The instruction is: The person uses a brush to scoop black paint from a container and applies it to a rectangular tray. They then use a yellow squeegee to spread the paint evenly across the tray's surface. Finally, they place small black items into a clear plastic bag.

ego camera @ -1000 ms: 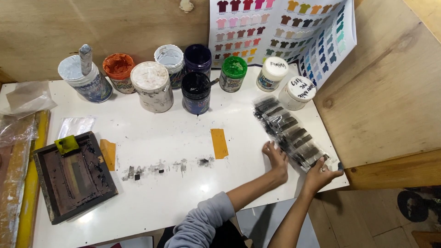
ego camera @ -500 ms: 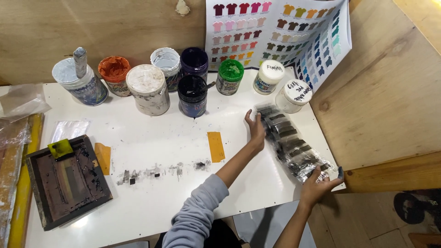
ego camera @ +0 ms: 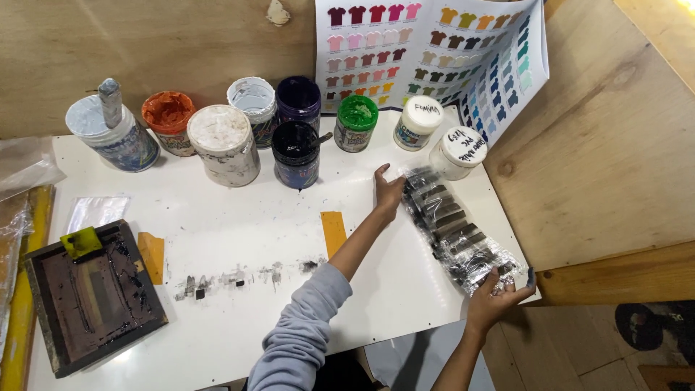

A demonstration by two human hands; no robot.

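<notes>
A white table (ego camera: pixel 239 217) smeared with black ink stands against a plywood wall. From the left: a dark inked frame (ego camera: pixel 90 297), a row of paint jars (ego camera: pixel 224 141), then a chart of coloured shirts (ego camera: pixel 434 54) propped behind. The left hand (ego camera: pixel 389 192) lies flat on the far end of a clear plastic sheet (ego camera: pixel 456 232) with dark strips; a second ago it was at the near end. The right hand (ego camera: pixel 494 298) pinches the near edge.

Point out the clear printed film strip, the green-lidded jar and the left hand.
clear printed film strip (ego camera: pixel 455 230), head view, middle of the strip.
green-lidded jar (ego camera: pixel 357 114), head view, top of its lid.
left hand (ego camera: pixel 388 192), head view, back of the hand.
</notes>
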